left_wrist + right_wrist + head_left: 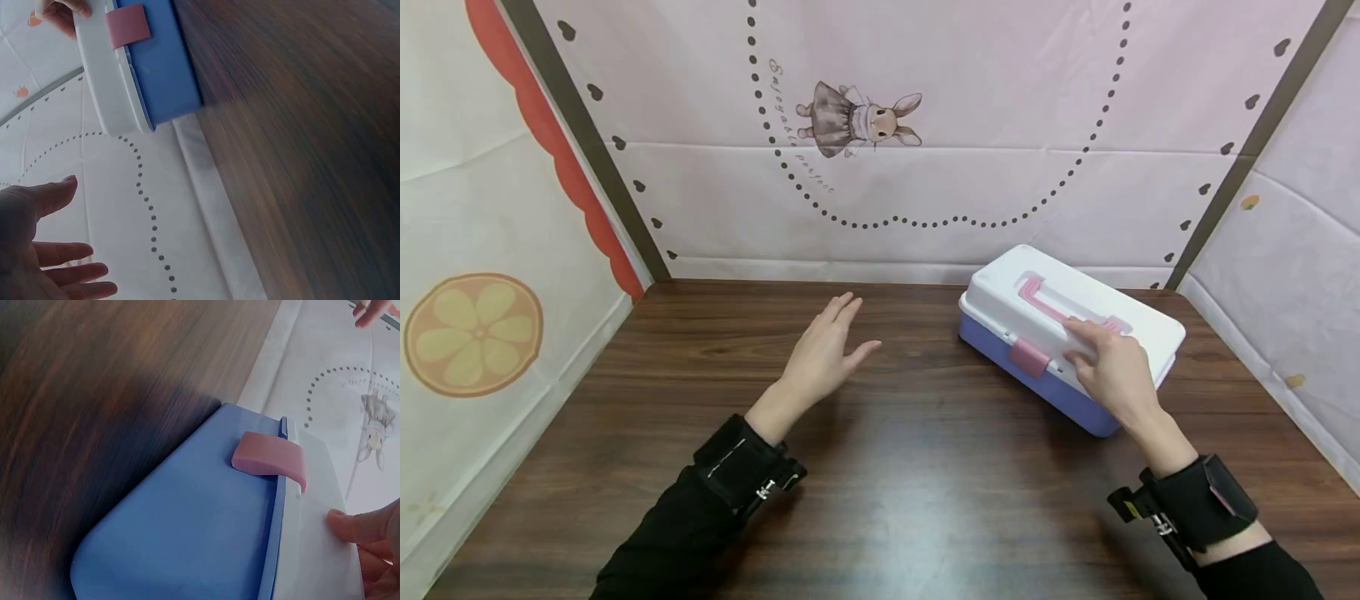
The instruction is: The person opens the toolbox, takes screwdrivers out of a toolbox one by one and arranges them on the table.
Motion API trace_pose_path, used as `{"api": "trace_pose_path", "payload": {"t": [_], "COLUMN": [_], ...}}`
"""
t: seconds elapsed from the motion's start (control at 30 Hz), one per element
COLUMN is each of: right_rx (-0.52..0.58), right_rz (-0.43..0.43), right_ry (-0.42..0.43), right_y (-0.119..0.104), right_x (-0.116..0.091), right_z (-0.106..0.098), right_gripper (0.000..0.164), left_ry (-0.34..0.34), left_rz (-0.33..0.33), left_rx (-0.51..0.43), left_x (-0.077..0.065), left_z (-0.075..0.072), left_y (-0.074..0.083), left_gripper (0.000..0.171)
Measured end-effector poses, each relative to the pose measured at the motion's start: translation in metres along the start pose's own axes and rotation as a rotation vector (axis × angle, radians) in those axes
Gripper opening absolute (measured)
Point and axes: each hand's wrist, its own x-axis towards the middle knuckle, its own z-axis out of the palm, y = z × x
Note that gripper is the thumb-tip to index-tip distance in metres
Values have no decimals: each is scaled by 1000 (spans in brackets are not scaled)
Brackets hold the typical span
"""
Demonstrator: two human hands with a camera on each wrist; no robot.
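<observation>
A blue-and-white storage box [1067, 398], its lid [1108, 293] down, stood right of centre on the wooden table [887, 500]. The right hand [1112, 371] had its thumb on the lid, fingers at the pink handle [1037, 296]; whether they gripped it was unclear. The left hand [818, 357] hung empty, fingers extended.

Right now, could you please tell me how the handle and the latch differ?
Place: the handle lies along the top of the lid, while the latch straddles the seam between lid and base.
Shape: the handle is long and slim; the latch is a short, broad tab.
Cover: the right hand partly hides the handle in the head view, but the latch is unobstructed there.
Shared: both are pink.
</observation>
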Motion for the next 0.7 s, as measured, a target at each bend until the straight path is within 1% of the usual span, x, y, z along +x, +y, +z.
{"api": "trace_pose_path", "payload": {"t": [0.17,0.37,0.47,0.7], "right_rx": [27,48,56,65], "right_rz": [-15,-43,-51,-74], "right_ry": [3,9,4,-5], "right_y": [-5,-14,-19,-28], "right_x": [-3,-4,-6,-8], "right_z": [2,6,7,10], "right_gripper": [40,40,39,38], "left_ry": [30,-11,-33,-58], "left_rz": [87,188,232,291], "left_rx": [-23,-48,-43,-47], "left_x": [10,24,32,49], "left_z": [5,13,17,27], "left_y": [9,18,21,28], "left_gripper": [61,60,60,61]}}
